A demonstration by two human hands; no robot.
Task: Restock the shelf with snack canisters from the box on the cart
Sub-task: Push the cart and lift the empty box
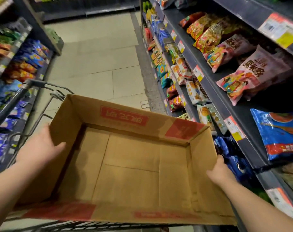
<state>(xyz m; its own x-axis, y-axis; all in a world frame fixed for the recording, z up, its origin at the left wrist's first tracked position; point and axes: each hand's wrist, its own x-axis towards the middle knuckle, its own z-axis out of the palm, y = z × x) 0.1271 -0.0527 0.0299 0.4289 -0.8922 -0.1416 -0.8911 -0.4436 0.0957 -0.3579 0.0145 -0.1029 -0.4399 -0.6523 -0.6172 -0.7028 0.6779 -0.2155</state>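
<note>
The cardboard box (pixel 125 121) sits on the cart (pixel 33 83), open top up, its long axis running left to right between the two hands. The left hand (pixel 40 148) grips the left wall, palm outside and thumb hooked over the rim. The right hand (pixel 221 171) clasps the right wall, fingers curled over its edge. The box floor is bare, with no snack canisters visible in it, so the restocking looks done or the box is spent. The shelf (pixel 214 91) with its snack bags (pixel 253 76) lies just to the right, nearer the right hand. With a hand at each end of the long axis, the box looks ready to be lifted or shifted.
</note>
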